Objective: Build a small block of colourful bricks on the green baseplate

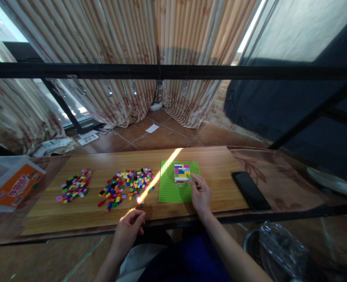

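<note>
A green baseplate lies on the wooden board, with a small block of stacked coloured bricks built near its far edge. My right hand rests on the plate's right side, fingertips touching the plate beside the block, fingers bent together. At the board's near edge my left hand hovers with its fingers curled in; whether anything is in them is hidden. Two heaps of loose coloured bricks lie left of the plate: a larger spread and a smaller pile.
A black phone lies at the board's right end. An orange box sits in a clear tub at far left. A black metal bar crosses the view ahead. A crumpled clear bag sits below right.
</note>
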`<state>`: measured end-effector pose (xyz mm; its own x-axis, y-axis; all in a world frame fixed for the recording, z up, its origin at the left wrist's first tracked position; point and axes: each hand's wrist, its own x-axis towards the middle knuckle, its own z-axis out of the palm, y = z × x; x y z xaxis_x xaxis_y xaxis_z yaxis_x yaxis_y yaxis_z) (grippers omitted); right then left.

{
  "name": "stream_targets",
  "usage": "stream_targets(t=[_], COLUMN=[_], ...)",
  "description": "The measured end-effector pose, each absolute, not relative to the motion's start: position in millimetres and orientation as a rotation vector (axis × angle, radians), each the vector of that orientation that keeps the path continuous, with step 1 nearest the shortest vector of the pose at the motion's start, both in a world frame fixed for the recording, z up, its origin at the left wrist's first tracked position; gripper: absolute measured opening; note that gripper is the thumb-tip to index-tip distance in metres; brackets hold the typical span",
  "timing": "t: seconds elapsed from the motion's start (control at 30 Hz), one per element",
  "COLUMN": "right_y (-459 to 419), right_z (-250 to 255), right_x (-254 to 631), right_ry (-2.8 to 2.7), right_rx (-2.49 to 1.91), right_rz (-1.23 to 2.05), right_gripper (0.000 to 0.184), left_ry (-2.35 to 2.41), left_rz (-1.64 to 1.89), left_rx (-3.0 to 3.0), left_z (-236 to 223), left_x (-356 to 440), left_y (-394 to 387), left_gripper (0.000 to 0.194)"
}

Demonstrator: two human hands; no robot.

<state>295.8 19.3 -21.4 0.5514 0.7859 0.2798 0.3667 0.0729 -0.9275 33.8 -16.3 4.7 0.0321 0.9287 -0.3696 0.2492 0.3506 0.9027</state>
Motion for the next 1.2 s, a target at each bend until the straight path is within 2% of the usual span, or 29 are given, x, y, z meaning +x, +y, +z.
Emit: stream_targets(t=[0.7, 1.2], right_y=[13.4, 18.5], right_z=[-26.2, -14.6], right_x=[300.2, 301.6], right_ry=[-1.021, -0.974], right_rx=[-1.489, -1.599], right_rz=[0.463, 0.378], right_gripper=[0.037, 0.037], left_ry=[1.439, 1.441], left_rz=[0.749, 0.773], left_rx=[1.206, 1.215], left_z=[-2.5, -3.6], left_x=[29.9, 31.0], left_y=[-19.4, -20.7], left_gripper=[0.031, 0.031])
